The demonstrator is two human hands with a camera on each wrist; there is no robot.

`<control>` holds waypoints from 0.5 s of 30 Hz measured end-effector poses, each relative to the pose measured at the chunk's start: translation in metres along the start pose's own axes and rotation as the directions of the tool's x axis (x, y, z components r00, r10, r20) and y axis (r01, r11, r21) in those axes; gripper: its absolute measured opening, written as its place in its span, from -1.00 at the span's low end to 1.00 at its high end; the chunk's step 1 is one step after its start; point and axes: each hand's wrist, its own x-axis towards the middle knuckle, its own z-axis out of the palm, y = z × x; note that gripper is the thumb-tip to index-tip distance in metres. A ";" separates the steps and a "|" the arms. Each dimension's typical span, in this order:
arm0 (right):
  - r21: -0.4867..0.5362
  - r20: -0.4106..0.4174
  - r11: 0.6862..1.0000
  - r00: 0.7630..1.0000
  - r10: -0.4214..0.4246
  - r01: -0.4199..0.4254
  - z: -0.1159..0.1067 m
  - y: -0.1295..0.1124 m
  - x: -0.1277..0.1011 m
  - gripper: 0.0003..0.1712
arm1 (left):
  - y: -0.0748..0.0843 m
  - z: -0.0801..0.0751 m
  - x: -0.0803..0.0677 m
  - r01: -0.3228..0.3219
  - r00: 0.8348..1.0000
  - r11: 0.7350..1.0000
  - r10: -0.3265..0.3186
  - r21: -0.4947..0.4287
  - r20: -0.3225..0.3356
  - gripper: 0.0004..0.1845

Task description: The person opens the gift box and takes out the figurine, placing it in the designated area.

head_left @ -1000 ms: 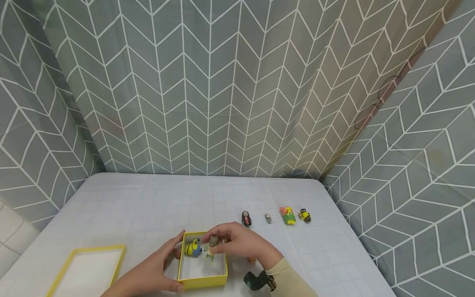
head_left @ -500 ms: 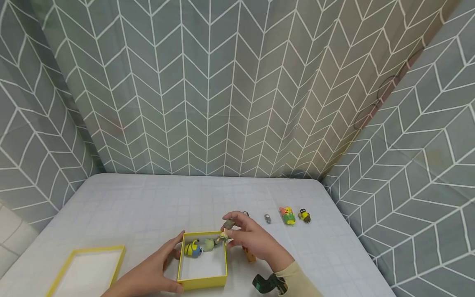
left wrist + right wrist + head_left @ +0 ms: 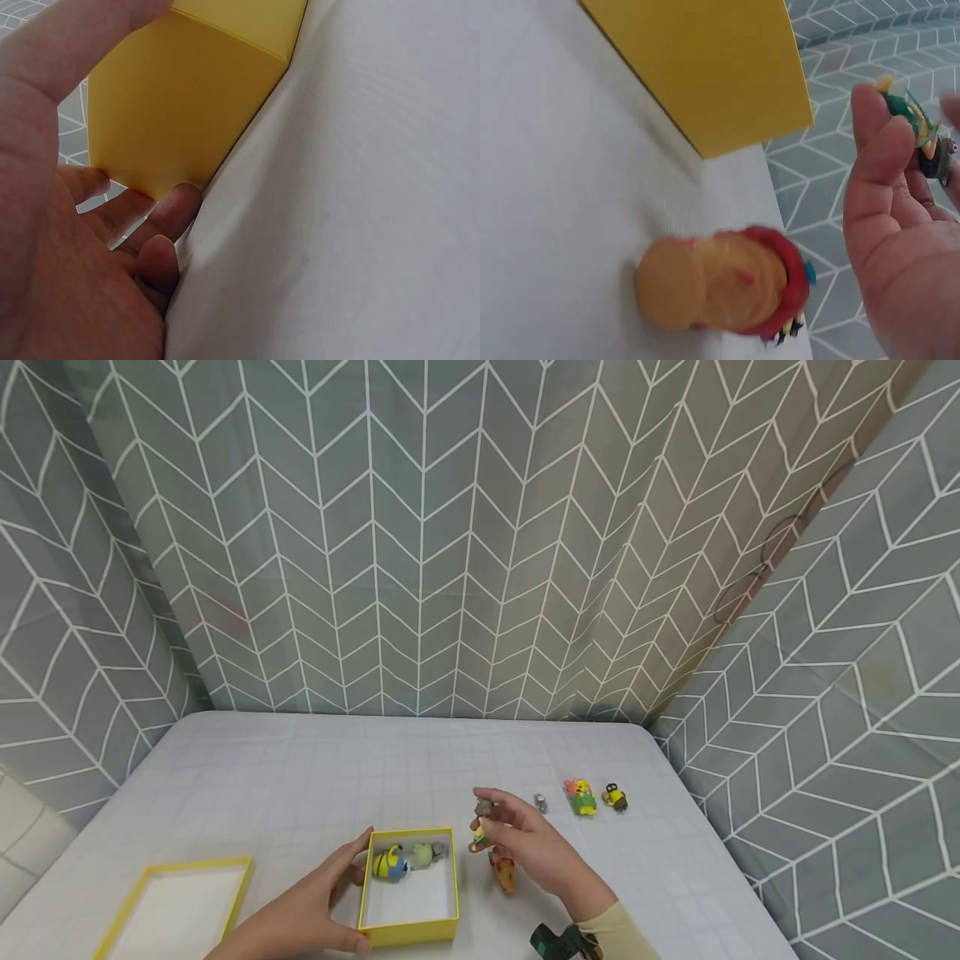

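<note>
My left hand (image 3: 315, 902) grips the open yellow box (image 3: 411, 932) by its left side, thumb at the near corner and fingers at the far one. Inside the box lie a yellow-and-blue minion toy (image 3: 389, 863) and a pale green and grey figurine (image 3: 424, 855). Right of the box, my right hand (image 3: 536, 852) is raised, holding a small green-and-yellow figurine (image 3: 909, 112) between thumb and fingers. A dark grey figurine (image 3: 934, 161) is held in the same fingers. Below that hand, an orange-brown toy figure (image 3: 712, 283) with red on it sits on the table.
A yellow-rimmed lid (image 3: 244, 893) lies at the left on the white tabletop (image 3: 315, 777). Further right are a small grey figurine (image 3: 541, 802), a pink, yellow and green toy (image 3: 581, 797) and another minion toy (image 3: 615, 797). Patterned curtains (image 3: 420, 543) surround the table.
My right hand has lifted out of the box and moved right, carrying the two figurines over the tabletop. It now hides the long-haired figurine. My left hand stays on the box.
</note>
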 end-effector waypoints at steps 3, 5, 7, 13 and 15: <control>0.006 -0.007 1.000 1.000 0.002 -0.002 -0.006 0.004 -0.004 -0.32 | 0.000 0.000 0.000 0.001 1.000 1.000 -0.001 0.008 0.000 0.29; 0.005 -0.016 1.000 1.000 0.000 0.000 -0.010 0.006 -0.006 -0.25 | 0.000 0.000 -0.001 0.000 1.000 1.000 0.000 0.011 0.000 0.28; -0.009 -0.040 1.000 0.999 0.000 0.000 -0.014 0.007 -0.009 -0.21 | 0.001 0.000 -0.001 -0.002 1.000 1.000 0.002 0.009 0.002 0.28; -0.041 -0.123 0.999 0.992 0.011 -0.016 -0.027 0.010 -0.018 -0.21 | 0.002 0.000 -0.002 -0.008 1.000 1.000 0.009 0.024 -0.004 0.28; -0.046 -0.144 0.999 0.989 0.010 -0.017 -0.032 0.011 -0.021 -0.23 | 0.001 0.000 -0.002 -0.016 1.000 0.999 0.016 0.034 -0.006 0.29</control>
